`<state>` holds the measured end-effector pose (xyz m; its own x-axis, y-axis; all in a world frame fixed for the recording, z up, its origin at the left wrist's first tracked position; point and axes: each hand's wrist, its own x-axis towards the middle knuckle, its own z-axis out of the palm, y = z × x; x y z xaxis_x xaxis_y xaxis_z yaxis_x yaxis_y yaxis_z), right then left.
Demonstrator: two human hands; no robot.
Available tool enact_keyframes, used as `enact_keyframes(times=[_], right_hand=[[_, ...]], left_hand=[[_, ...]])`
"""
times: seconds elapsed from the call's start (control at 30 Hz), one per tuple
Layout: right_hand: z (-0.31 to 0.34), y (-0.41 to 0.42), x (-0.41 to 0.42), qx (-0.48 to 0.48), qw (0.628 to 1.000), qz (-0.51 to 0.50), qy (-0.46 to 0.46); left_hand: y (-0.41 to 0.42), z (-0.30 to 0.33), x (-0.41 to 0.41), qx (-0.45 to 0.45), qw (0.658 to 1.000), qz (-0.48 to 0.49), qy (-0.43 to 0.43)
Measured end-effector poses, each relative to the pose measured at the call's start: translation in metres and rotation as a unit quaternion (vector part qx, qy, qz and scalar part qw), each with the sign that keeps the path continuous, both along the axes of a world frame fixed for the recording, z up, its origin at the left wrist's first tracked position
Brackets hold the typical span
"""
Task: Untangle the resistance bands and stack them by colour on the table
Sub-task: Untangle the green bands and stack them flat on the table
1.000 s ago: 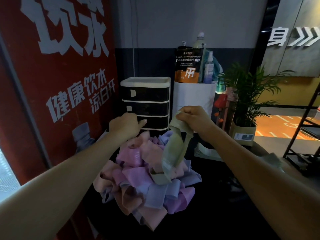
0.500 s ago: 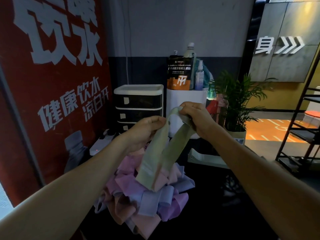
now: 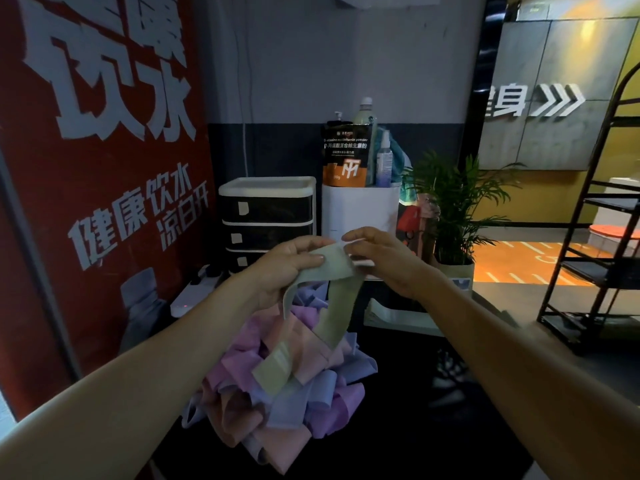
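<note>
Up above the tangled pile of bands, left hand and right hand both pinching the green band, its loop dangling onto the heap, dark table beneath

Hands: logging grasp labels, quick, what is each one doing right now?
Left hand: pinching the green resistance band.
Right hand: gripping the same band's top edge.

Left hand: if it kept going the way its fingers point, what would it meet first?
Probably the right hand. The left hand points rightward along the green band both hold, and the two hands look nearly touching, though depth is unclear.
</note>
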<state>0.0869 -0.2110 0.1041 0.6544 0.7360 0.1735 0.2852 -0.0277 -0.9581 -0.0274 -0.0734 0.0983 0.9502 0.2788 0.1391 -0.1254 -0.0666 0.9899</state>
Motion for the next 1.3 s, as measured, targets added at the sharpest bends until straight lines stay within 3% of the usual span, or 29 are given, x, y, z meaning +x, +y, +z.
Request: enact_keyframes(times=[0.13,0.23,0.37,0.47,0.63,0.8,0.97,1.07,1.23,1.3], right_hand=[[-0.019,-0.008,-0.005,-0.135,0.989,-0.002,0.057],[-0.021,-0.009,-0.014,-0.098,0.991,0.014,0.085],[-0.012,-0.008,-0.007,-0.014,0.995,-0.098,0.030],[-0.012,-0.015,0.004,-0.051,0.975,-0.193,-0.092],[-0.032,-0.024,0.009,-0.110,0.951,-0.227,-0.181],[-0.048,-0.024,0.013,-0.137,0.939,-0.226,-0.222],[-0.050,-0.018,0.018,-0.141,0.937,-0.231,-0.221],[-0.053,-0.015,0.020,-0.129,0.939,-0.240,-0.211],[-0.054,-0.017,0.023,-0.141,0.933,-0.255,-0.214],[-0.056,-0.019,0.025,-0.129,0.936,-0.265,-0.194]], left_hand=[[0.000,-0.008,-0.006,-0.022,0.999,0.024,0.002],[-0.002,-0.010,-0.008,-0.036,0.999,0.025,-0.002],[-0.004,-0.019,-0.006,0.011,0.999,0.038,0.008],[-0.003,-0.031,-0.001,0.103,0.991,0.084,0.030],[0.013,-0.074,0.000,0.405,0.900,0.093,0.131],[0.020,-0.104,0.004,0.579,0.794,0.022,0.184],[0.021,-0.097,-0.002,0.646,0.753,0.015,0.122],[0.026,-0.094,-0.003,0.645,0.756,0.049,0.105],[0.055,-0.074,-0.001,0.461,0.872,0.151,0.071],[0.064,-0.065,-0.002,0.410,0.889,0.198,0.051]])
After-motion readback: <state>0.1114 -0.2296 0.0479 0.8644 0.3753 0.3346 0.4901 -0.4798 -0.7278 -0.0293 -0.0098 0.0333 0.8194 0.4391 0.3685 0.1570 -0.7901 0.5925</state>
